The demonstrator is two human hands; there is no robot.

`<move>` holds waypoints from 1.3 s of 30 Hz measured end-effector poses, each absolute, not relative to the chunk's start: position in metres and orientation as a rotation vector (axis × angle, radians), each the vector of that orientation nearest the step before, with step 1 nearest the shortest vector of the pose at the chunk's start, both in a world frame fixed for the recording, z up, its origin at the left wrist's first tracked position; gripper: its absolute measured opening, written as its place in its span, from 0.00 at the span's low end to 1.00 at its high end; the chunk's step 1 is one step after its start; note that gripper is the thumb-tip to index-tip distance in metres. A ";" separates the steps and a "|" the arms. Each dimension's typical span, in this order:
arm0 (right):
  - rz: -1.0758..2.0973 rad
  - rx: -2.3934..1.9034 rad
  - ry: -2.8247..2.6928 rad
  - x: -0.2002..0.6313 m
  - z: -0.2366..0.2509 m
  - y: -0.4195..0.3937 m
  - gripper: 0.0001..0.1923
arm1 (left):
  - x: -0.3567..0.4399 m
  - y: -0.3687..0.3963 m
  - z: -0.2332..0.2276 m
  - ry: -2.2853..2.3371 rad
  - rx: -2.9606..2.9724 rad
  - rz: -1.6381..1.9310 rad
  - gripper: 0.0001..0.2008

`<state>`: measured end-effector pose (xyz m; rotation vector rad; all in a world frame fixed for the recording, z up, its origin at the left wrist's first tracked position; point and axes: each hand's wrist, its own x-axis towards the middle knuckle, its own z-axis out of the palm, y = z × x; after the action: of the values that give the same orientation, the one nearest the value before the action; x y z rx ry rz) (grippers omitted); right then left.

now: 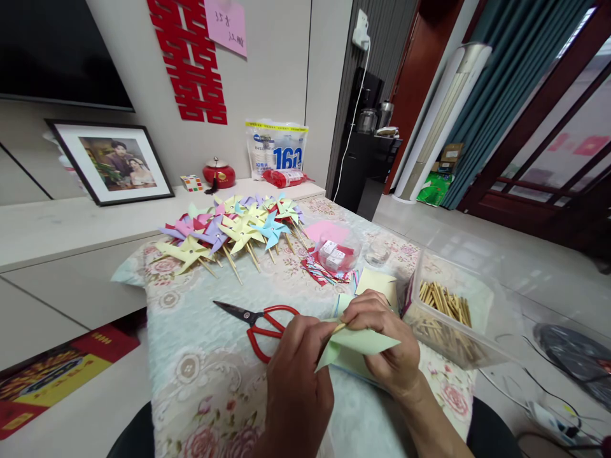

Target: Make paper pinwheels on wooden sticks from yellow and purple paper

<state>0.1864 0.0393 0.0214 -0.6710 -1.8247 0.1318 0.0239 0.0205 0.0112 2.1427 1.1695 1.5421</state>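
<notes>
My left hand (296,369) and my right hand (384,346) meet over the near part of a floral tablecloth (200,375). Together they pinch a folded pale green paper (360,343), and a thin wooden stick tip (339,327) shows between the fingers. My right hand grips the paper from above; my left hand holds its left corner. Red-handled scissors (260,320) lie just left of my left hand, blades pointing left. More pale paper sheets (377,282) lie under and behind my hands.
A heap of finished paper pinwheels (233,230) covers the far table. A clear tub of wooden sticks (446,312) stands right of my hands. A round clear dish with small boxes (337,256), pink paper (327,230) and a small glass (378,253) sit mid-table.
</notes>
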 end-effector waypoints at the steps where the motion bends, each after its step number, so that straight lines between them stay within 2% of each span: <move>1: 0.131 -0.671 -1.820 0.186 0.021 0.039 0.11 | 0.023 0.020 0.011 1.170 2.157 1.537 0.21; 6: 0.066 -0.687 -1.832 0.185 0.025 0.036 0.20 | 0.023 0.018 0.010 1.168 2.215 1.540 0.21; 13: -0.056 -0.717 -1.836 0.182 0.030 0.029 0.24 | 0.024 0.013 0.012 1.183 2.298 1.593 0.19; 18: -0.024 -0.743 -1.874 0.183 0.026 0.030 0.24 | 0.025 0.015 0.009 1.212 2.307 1.581 0.20; 21: 0.060 -0.815 -1.885 0.187 0.022 0.035 0.20 | 0.027 0.018 0.007 1.231 2.222 1.544 0.19; 24: 0.197 -0.967 -1.867 0.194 0.020 0.039 0.15 | 0.028 0.022 0.005 1.193 2.001 1.444 0.13; 27: 0.379 -1.098 -1.859 0.201 0.021 0.043 0.17 | 0.029 0.025 0.001 1.119 1.661 1.211 0.04; 28: 0.452 -1.114 -1.858 0.203 0.022 0.043 0.17 | 0.029 0.026 0.000 1.092 1.533 1.110 0.04; 30: 0.588 -1.130 -1.851 0.206 0.024 0.044 0.17 | 0.030 0.028 -0.002 1.059 1.294 0.956 0.11; 33: 0.716 -1.136 -1.858 0.208 0.026 0.045 0.14 | 0.033 0.031 -0.003 1.057 1.108 0.936 0.16; 36: 0.796 -1.120 -1.877 0.210 0.025 0.046 0.08 | 0.035 0.033 -0.003 1.085 1.099 0.957 0.16; 39: 0.818 -1.108 -1.897 0.213 0.023 0.047 0.10 | 0.035 0.034 -0.001 1.133 1.189 0.942 0.13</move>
<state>0.2133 0.0468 0.0232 -1.1080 -1.8972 0.8182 0.0353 0.0344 -0.0014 1.1890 1.1326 0.9415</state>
